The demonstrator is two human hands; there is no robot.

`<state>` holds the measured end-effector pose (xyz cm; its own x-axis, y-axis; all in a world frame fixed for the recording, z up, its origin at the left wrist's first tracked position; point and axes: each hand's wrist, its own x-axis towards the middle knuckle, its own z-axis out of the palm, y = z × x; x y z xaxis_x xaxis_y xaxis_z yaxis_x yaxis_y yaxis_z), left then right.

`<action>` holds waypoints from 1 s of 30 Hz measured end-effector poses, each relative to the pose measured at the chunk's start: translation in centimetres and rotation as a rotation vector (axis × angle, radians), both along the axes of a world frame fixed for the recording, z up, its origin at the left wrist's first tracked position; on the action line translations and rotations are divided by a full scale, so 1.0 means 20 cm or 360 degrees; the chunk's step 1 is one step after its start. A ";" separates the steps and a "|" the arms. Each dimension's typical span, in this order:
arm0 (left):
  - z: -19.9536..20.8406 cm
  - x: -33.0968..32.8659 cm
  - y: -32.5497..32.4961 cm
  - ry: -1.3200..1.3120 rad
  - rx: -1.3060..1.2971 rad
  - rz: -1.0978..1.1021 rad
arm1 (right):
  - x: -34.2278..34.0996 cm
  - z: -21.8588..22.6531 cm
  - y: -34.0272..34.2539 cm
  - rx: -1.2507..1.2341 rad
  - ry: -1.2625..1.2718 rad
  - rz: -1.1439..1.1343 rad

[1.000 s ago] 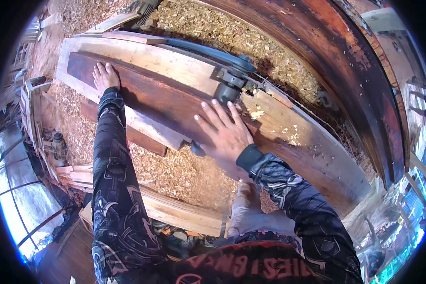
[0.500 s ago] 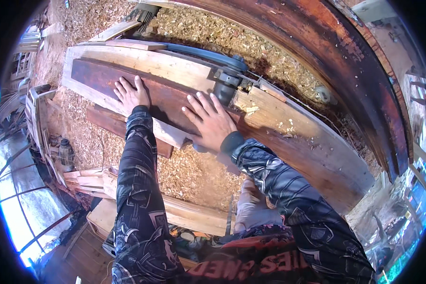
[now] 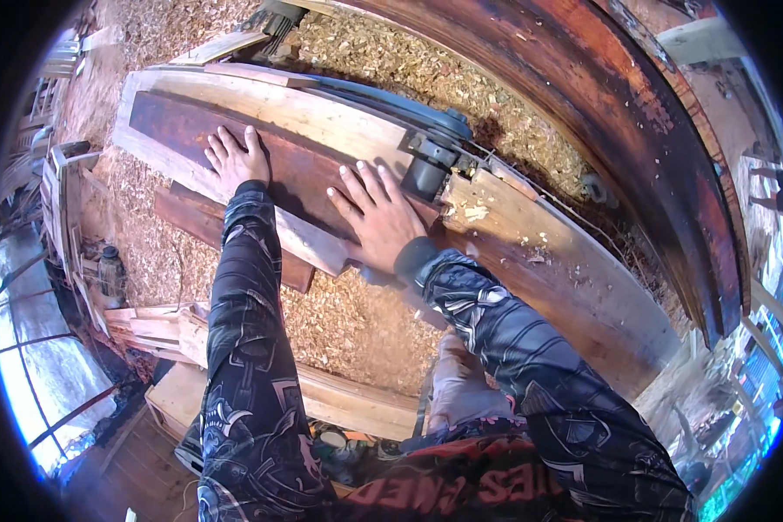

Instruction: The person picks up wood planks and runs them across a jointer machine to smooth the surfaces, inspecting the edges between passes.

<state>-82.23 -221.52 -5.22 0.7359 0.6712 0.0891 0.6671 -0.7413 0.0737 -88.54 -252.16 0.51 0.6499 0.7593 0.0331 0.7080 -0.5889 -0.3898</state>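
A dark reddish-brown wooden board (image 3: 300, 165) lies flat along a pale wooden bench (image 3: 304, 109). My left hand (image 3: 239, 163) rests on it toward its left part, palm down and fingers spread. Nearer the board's right end, my right hand (image 3: 378, 217) also presses flat, fingers apart, its heel at the near edge. Just beyond my right fingertips, a dark machine housing (image 3: 428, 165) is set into the bench, with a blue belt or guard (image 3: 409, 104) along the far side. The machine's cutting part is hidden.
Another reddish board (image 3: 196, 219) sits lower, beside the bench's near edge. A long curved dark-brown timber piece (image 3: 583, 96) arcs across the far right. Wood chips (image 3: 348, 326) cover the ground. Loose shavings lie on the bench's right part (image 3: 565, 235). A lantern-like object (image 3: 110, 271) stands at left.
Both hands and the board have slid slightly left along the bench, away from the machine housing. The whole view has shifted a little.
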 end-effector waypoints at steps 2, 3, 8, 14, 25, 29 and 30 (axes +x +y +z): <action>0.00 0.03 0.02 -0.0092 -0.0027 -0.0033 | 0.01 0.00 0.02 -0.0008 -0.0018 0.0006; 0.01 0.03 0.03 -0.0097 -0.0026 -0.0019 | 0.02 0.00 0.04 -0.0014 -0.0035 0.0003; 0.02 0.03 0.05 -0.0052 -0.0024 0.0008 | 0.04 0.01 0.08 -0.0015 -0.0009 0.0001; 0.02 0.06 0.09 0.0005 0.0026 0.0020 | 0.06 0.00 0.13 -0.0024 -0.0039 0.0010; 0.06 0.05 0.50 -0.0382 -0.0205 -0.0092 | 0.10 -0.02 0.49 0.0042 -0.0168 0.0008; 0.16 -0.46 0.17 -0.1272 -0.0727 -0.0032 | 0.09 -0.07 0.45 -0.0073 -0.0182 -0.0049; 0.20 -0.73 0.12 -0.1302 -0.0756 -0.0120 | 0.09 -0.05 0.47 -0.0031 -0.0211 -0.0041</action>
<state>-96.77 -219.06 -1.30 0.6089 0.7230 0.3263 0.2265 -0.5527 0.8020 -86.68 -242.67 -0.47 0.6602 0.7437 0.1051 0.7369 -0.6143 -0.2821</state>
